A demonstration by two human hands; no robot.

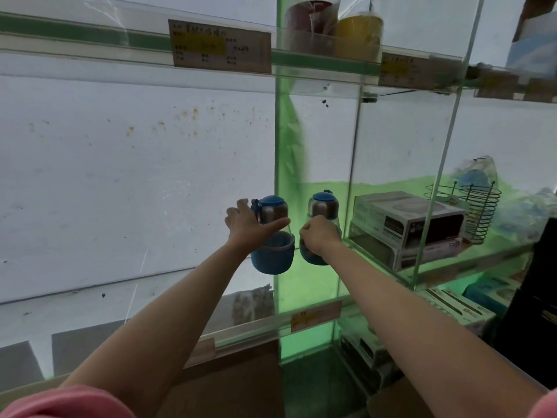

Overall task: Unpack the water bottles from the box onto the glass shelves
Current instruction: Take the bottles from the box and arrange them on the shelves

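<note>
Two water bottles with blue lids, clear bodies and blue bases are held out toward the glass shelving. My left hand (248, 226) wraps around the middle of the left bottle (272, 236), thumb across its front. My right hand (319, 236) grips the right bottle (321, 208) around its lower half, hiding most of the base. Both bottles are upright, side by side, in front of a green-edged vertical glass divider (284, 146). Whether they rest on the glass shelf (437, 271) or hang above it, I cannot tell. A brown cardboard box (229, 384) lies low between my forearms.
Stacked white product boxes (407, 227) and a wire basket (479, 212) stand on the shelf to the right. Above, a shelf carries a price label (220, 46) and red and yellow containers (358, 28). More boxed goods (452, 309) fill the lower right shelf. A stained white wall is behind.
</note>
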